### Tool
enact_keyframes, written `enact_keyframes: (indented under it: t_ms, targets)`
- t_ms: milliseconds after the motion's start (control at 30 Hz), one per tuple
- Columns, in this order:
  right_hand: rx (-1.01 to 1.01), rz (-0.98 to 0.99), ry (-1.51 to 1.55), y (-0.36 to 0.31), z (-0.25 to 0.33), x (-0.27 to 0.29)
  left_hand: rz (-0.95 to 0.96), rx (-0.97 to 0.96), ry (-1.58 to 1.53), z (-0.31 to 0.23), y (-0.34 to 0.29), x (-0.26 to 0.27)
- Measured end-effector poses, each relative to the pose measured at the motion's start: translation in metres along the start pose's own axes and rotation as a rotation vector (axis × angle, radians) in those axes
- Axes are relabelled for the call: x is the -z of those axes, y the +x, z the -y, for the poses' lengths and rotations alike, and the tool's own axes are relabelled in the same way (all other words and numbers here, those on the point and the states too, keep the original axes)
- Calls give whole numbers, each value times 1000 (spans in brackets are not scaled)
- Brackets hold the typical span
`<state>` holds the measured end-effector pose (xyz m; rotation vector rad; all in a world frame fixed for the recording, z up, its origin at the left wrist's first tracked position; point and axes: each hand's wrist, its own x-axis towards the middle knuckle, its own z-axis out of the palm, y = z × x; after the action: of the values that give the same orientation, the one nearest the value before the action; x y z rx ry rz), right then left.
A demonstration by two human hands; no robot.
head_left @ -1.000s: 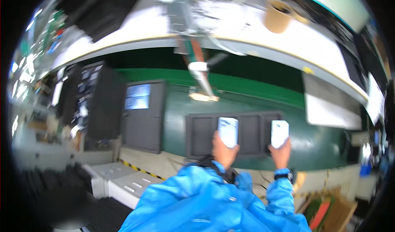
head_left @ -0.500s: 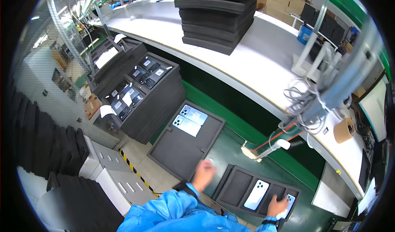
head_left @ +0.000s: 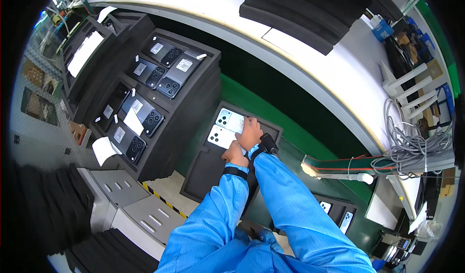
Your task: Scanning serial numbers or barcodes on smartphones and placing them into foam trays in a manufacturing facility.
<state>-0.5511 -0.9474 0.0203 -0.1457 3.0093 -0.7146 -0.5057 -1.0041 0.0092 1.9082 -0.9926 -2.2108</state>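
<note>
Two light-coloured smartphones lie side by side, camera side up, at the far end of a dark foam tray [head_left: 203, 176]. My right hand [head_left: 250, 133] is closed at the right end of the upper phone [head_left: 230, 120], its fingers bent over that end. Just below it, my left hand [head_left: 235, 154] is closed against the near edge of the lower phone [head_left: 220, 137]. The fingertips of both hands are partly hidden. My forearms are close together over the near part of the tray.
A dark foam stack [head_left: 193, 96] on the left holds several dark smartphones and loose white slips. Another foam tray at lower right holds a light blue phone [head_left: 346, 222] and a white one [head_left: 325, 206], partly behind my sleeve. Coiled grey cables [head_left: 404, 147] hang by the white bench [head_left: 300, 55].
My right hand has left the lower-right tray and come over to the two phones in the larger tray. My left hand has moved up to them too. The view has shifted closer.
</note>
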Motion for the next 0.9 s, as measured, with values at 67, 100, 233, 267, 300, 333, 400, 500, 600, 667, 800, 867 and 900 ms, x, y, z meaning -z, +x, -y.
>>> enact_keyframes:
  t_ms: [67, 100, 233, 267, 300, 333, 400, 500, 600, 667, 800, 867, 900]
  targets:
    - [-114, 58, -28, -4, 10, 0, 54, 63, -101, -5, 1, 4]
    - [-117, 78, -16, -2, 8, 6, 118, 25, -102, -2, 2, 7]
    - [35, 48, -107, 9, -10, -1, 180, -233, 204, -1, 5, 3]
    - [44, 54, -102, 8, -2, -2, 170, -237, 199, -5, 9, 13]
    - [13, 52, -91, 4, -3, 1, 246, -268, 155, -6, 2, 25]
    - [-14, 45, -76, 1, 3, 5, 322, -307, 107, -14, -2, 41]
    - [-55, 89, -186, -5, 14, 26, 529, -242, 119, -30, -27, 93]
    - [21, 170, -244, 14, 20, 28, 689, -220, 250, -60, -51, 195]
    - [-77, 100, -221, 12, 28, 19, 648, -212, 358, -74, -85, 263]
    - [-107, 212, -159, 14, 12, 8, 630, -165, 375, -65, -87, 295]
    - [174, -396, 69, -7, 2, -54, 701, -293, 473, -43, -106, 311]
    - [-102, -252, -91, -14, -10, -45, 816, -277, 600, -11, -130, 279]
    - [-164, -176, 34, -33, 0, -30, 828, -309, 677, -3, -136, 273]
